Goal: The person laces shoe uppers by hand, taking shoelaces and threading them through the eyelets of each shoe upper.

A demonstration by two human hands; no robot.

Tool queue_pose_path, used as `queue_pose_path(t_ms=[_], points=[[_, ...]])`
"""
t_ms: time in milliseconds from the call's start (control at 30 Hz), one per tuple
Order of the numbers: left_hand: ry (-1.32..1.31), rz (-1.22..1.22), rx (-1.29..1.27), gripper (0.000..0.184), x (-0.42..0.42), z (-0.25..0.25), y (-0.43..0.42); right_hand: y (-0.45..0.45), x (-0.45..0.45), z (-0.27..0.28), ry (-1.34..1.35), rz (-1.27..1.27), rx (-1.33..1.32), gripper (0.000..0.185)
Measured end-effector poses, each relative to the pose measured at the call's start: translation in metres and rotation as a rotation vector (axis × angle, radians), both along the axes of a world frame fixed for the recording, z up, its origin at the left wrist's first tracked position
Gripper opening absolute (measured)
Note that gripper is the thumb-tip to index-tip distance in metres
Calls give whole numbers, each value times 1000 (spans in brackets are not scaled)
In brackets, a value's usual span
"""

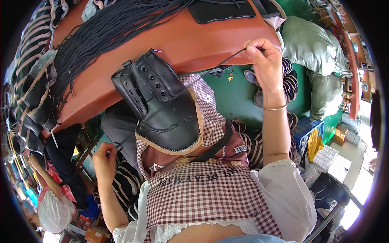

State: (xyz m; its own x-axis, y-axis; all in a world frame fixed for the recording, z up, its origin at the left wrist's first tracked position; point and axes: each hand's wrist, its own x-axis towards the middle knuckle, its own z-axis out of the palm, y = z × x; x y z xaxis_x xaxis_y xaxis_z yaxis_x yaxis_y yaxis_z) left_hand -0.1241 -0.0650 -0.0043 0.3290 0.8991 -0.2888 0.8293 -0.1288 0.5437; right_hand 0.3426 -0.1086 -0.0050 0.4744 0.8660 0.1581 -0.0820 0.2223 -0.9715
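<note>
A black leather shoe upper (166, 117) with metal eyelets and a tan stitched edge lies between my hands, its top against the edge of the red-brown table (186, 40) and its toe toward me. Right of it, my right hand (265, 56) is raised and pinches the end of a thin black lace (233, 56), which runs down-left behind the upper. On the left, lower down, my left hand (106, 160) has its fingers closed on a dark lace end. The lace's middle stretch is hidden by the upper.
A large bundle of black laces (105, 36) lies on the table, with a black flat piece (223, 11) at its far edge. More uppers (38, 93) hang at the left. A co-worker (54, 202) is at lower left. Green sacks (312, 44) and a blue crate (307, 128) stand right.
</note>
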Motion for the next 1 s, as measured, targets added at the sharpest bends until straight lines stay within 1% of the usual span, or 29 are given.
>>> queue_pose_path(t_ms=[33, 100, 133, 167, 200, 233, 267, 300, 367, 400, 433, 500, 567, 700, 767, 833, 900, 933, 967, 1000], points=[[4, -13, -14, 6, 4, -4, -5, 3, -5, -5, 4, -1, 2, 5], [-38, -35, -80, 6, 14, -7, -12, 6, -11, -14, 657, 33, 201, 5], [25, -111, -135, 9, 18, -4, -10, 5, -5, -17, 780, 207, 218, 4], [13, -219, -93, 11, 25, 0, -6, 6, -9, -20, 794, 215, 215, 4], [3, -322, -54, 14, 36, 6, -1, 5, -17, -17, 597, 240, 37, 6], [-82, -343, 94, 16, 55, 13, 5, 5, -28, -12, 395, 271, -137, 7], [-165, -364, 244, 18, 77, 19, 11, 10, -57, 1, -74, 191, -297, 5], [-221, -323, 323, 22, 95, 20, 14, 15, -73, -7, -357, 253, -144, 5], [-237, -277, 624, 21, 131, 11, 22, 19, -101, -11, -529, 284, -152, 8], [-212, -205, 662, 19, 146, 2, 25, 20, -109, -13, -525, 294, -150, 8], [-204, -144, 618, 19, 157, -7, 27, 22, -115, -14, -559, 272, -144, 8], [-285, -100, 586, 18, 171, -14, 26, 25, -120, -21, -588, 249, -140, 9], [-303, -113, 524, 17, 174, -17, 24, 24, -122, -29, -570, 156, -74, 11], [-319, -138, 514, 15, 175, -20, 25, 25, -126, -32, -634, 169, -77, 12], [-304, -183, 526, 14, 175, -18, 26, 26, -130, -37, -670, 162, -13, 12], [-286, -186, 524, 13, 177, -15, 25, 26, -131, -37, -680, 164, -8, 12], [-272, -188, 524, 12, 179, -15, 25, 26, -131, -39, -747, 153, 44, 13], [-242, -209, 581, 12, 180, -16, 27, 25, -129, -38, -747, 155, 43, 13], [-212, -230, 642, 12, 181, -16, 29, 24, -125, -38, -672, 240, -19, 13], [-213, -228, 647, 12, 180, -12, 30, 23, -120, -37, -597, 323, -78, 13]])
